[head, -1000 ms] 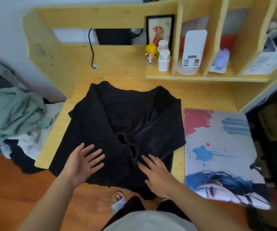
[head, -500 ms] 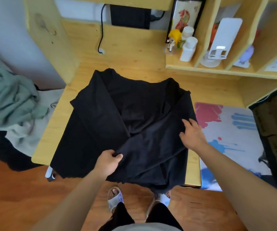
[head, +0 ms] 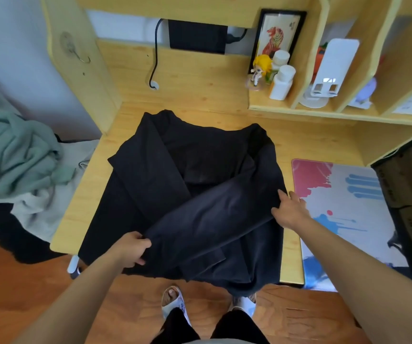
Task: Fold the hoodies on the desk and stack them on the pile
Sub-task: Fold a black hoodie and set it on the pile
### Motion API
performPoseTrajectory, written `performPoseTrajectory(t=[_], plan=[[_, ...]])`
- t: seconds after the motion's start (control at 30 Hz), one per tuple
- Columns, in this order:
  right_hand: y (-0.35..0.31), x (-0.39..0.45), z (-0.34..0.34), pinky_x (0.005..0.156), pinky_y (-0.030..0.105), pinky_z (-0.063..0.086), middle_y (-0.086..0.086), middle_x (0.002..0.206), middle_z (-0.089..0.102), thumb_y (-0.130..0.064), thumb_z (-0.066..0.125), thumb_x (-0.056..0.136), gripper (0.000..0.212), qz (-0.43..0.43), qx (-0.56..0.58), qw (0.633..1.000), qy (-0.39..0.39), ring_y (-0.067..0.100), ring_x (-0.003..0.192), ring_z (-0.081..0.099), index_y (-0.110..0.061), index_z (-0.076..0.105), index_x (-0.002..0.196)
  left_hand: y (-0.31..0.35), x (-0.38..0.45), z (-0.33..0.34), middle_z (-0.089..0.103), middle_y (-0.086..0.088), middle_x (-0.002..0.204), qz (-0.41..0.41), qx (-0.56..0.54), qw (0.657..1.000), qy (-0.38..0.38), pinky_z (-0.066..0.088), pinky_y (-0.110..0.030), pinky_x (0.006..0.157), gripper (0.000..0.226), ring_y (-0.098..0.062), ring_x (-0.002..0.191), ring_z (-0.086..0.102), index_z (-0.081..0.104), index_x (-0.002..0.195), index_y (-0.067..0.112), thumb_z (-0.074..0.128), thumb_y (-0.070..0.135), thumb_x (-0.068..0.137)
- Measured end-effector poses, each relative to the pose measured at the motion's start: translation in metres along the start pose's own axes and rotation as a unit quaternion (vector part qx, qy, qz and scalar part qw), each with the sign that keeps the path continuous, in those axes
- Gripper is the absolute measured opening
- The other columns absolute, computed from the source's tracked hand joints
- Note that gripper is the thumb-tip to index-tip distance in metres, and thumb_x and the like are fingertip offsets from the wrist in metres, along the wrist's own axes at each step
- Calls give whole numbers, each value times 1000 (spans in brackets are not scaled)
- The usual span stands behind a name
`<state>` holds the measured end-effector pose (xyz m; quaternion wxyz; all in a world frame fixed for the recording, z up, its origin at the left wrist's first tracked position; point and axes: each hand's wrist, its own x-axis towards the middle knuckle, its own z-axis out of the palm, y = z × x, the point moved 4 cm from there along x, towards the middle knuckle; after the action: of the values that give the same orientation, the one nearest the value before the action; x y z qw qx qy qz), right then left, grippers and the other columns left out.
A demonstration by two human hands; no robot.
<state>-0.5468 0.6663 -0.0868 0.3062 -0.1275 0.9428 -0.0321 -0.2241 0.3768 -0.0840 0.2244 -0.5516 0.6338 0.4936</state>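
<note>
A black hoodie (head: 192,184) lies spread on the wooden desk (head: 306,145), its lower edge hanging over the front. One sleeve crosses the body diagonally from right to lower left. My left hand (head: 131,248) is shut on the end of that sleeve near the front edge. My right hand (head: 289,211) pinches the hoodie's right edge where the sleeve starts. A loose heap of clothes (head: 13,160), green, grey and black, sits to the left of the desk.
A printed mat (head: 348,207) covers the desk's right part. Shelves at the back right hold white bottles (head: 281,81), a small figure (head: 260,69), a framed picture (head: 276,33) and a white stand (head: 329,68). A cable (head: 154,63) hangs at the back. My sandalled feet stand on the wooden floor.
Both hands were flat on the hoodie's lower middle. The left then took the sleeve end, the right moved to the right edge, and the sleeve now lies stretched across the body.
</note>
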Motion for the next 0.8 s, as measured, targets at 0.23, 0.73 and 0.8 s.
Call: performPoseTrajectory(t=[0.23, 0.73, 0.8], plan=[[-37, 39, -47, 118, 48, 32, 1, 165, 19, -6, 48, 94, 71, -160, -36, 977, 139, 33, 147, 19, -21, 22, 159, 30, 16, 13, 64, 10, 99, 159, 140, 970, 119, 52, -44, 93, 24, -22, 102, 63, 48, 109, 38, 55, 58, 97], [-66, 115, -91, 111, 51, 30, 22, 131, 48, -13, 54, 89, 40, -146, -109, 945, 273, 43, 121, 39, -7, 54, 129, 24, -25, 14, 58, 1, 73, 293, 49, 936, 188, 49, -42, 70, 24, -15, 69, 59, 56, 69, 18, 63, 20, 92], [-74, 108, -79, 112, 53, 28, 23, 141, 42, -16, 52, 92, 50, -133, -23, 953, 270, 45, 128, 36, -6, 45, 141, 16, -7, 12, 60, 1, 77, 193, 121, 951, 210, 52, -43, 68, 22, -19, 73, 61, 57, 76, 20, 59, 23, 97]])
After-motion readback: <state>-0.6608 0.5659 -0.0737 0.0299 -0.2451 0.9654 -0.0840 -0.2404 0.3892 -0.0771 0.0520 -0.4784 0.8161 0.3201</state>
